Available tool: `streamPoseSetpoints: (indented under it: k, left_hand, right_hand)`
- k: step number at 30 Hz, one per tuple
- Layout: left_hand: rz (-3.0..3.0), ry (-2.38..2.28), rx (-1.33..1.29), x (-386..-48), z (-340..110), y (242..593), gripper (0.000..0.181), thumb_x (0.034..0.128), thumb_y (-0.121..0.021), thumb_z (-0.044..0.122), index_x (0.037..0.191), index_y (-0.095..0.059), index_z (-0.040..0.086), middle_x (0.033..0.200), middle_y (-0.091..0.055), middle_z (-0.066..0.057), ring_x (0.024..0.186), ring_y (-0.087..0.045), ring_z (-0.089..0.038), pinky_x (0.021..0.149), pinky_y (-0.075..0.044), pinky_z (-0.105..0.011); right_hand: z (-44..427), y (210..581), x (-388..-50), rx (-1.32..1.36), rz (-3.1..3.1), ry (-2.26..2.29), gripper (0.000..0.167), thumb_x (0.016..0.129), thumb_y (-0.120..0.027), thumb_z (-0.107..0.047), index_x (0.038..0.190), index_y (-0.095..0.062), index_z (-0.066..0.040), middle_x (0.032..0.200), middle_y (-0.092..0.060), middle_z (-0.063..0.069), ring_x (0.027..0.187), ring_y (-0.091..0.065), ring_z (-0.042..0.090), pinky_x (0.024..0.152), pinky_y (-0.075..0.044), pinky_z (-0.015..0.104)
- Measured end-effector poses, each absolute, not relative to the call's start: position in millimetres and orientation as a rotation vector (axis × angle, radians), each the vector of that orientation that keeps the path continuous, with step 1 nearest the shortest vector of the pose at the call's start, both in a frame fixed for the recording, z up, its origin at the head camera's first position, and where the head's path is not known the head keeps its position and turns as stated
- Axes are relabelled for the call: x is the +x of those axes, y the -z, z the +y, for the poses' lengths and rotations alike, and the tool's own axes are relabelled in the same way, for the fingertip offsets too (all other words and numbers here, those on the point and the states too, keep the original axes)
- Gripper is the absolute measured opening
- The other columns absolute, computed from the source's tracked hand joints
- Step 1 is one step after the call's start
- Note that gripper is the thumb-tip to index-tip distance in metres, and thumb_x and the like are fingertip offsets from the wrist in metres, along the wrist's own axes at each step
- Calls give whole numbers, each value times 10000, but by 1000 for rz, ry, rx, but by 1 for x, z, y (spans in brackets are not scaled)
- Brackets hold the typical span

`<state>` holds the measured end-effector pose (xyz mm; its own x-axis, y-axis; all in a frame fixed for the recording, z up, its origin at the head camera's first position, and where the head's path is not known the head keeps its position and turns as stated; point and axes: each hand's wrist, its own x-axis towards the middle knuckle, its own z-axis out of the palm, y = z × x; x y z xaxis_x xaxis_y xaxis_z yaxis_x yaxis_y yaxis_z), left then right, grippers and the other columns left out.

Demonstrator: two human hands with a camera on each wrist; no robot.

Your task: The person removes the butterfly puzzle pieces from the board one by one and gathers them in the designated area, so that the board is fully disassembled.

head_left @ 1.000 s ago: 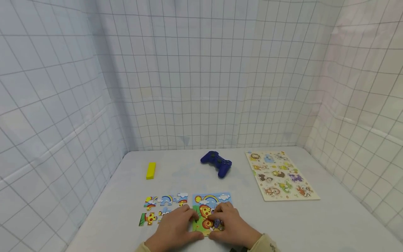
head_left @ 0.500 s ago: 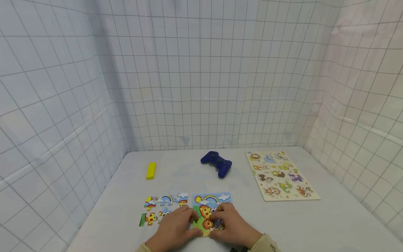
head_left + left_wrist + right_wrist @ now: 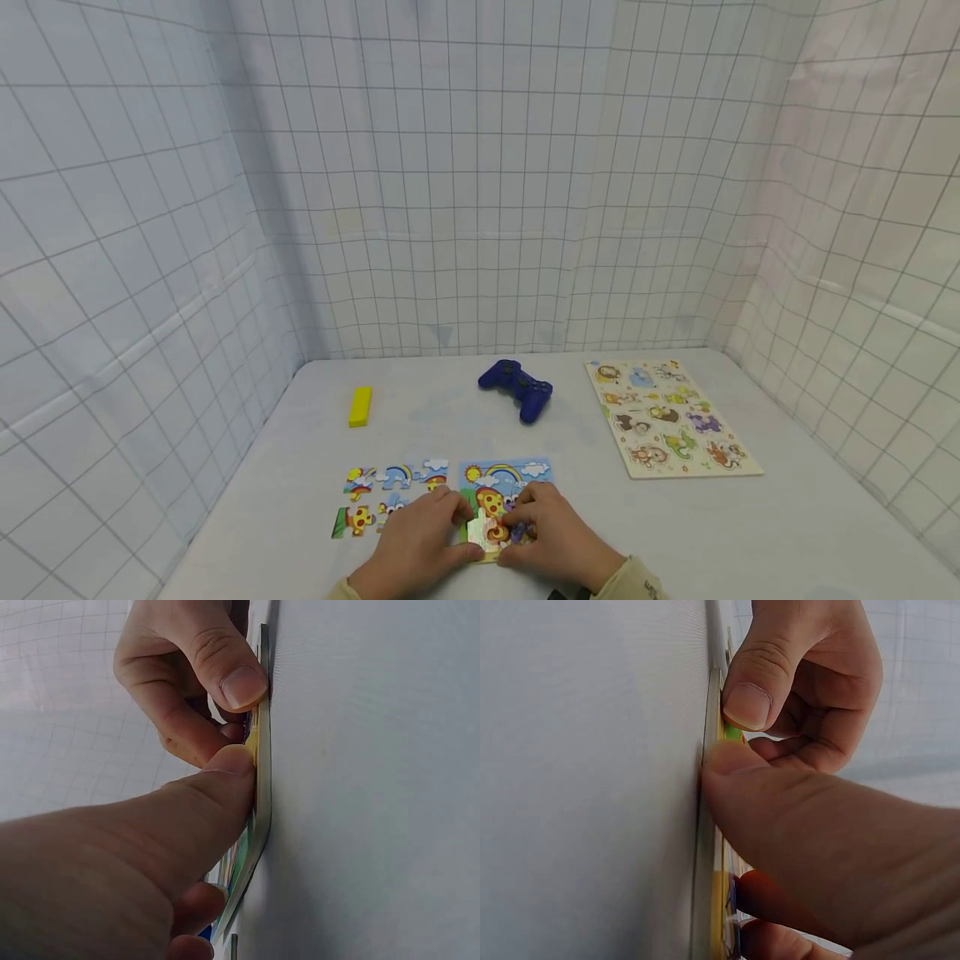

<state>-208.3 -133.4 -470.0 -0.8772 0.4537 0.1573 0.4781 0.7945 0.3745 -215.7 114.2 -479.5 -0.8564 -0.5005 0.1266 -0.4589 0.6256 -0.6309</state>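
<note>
The left hand (image 3: 422, 535) and right hand (image 3: 553, 537) seem to pinch one puzzle piece (image 3: 479, 534) between curled fingers at the board (image 3: 491, 463); fitting looks unfinished, loose pieces (image 3: 360, 521) lying beside it on the desk (image 3: 675, 537)

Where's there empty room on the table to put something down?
Bare table lies between the yellow block and blue game controller, and in front of the animal board, right of the right hand. It's crowded where the loose jigsaw pieces, left hand and jigsaw board sit close together.
</note>
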Motion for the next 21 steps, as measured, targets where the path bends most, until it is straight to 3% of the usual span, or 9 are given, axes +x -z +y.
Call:
streamPoseSetpoints:
  k: [10,16,21]
  left_hand:
    - [-2937,723,-721,-211,-133,470,373,802,-829,549,994,-634,296,909,-577,193,775,-514,34,630,-436,-251]
    - [-2896,921,-597,-213,-130,476,206,885,-782,457,942,-639,319,841,-609,241,661,-489,22,578,-388,-238]
    - [-2850,1313,-492,-215,-139,468,168,920,-770,397,926,-678,257,825,-662,160,697,-562,-40,606,-452,-229]
  right_hand:
    - [114,480,-216,-819,2784,1043,420,802,-869,-460,1129,-799,-206,1066,-518,-125,994,-426,61,831,-419,259]
    - [115,480,-216,-819,2773,1058,427,805,-864,-470,1133,-798,-204,1068,-518,-120,992,-425,64,825,-413,256]
    - [115,481,-217,-818,2767,1060,434,806,-862,-480,1141,-797,-212,1069,-520,-123,992,-424,64,822,-411,253]
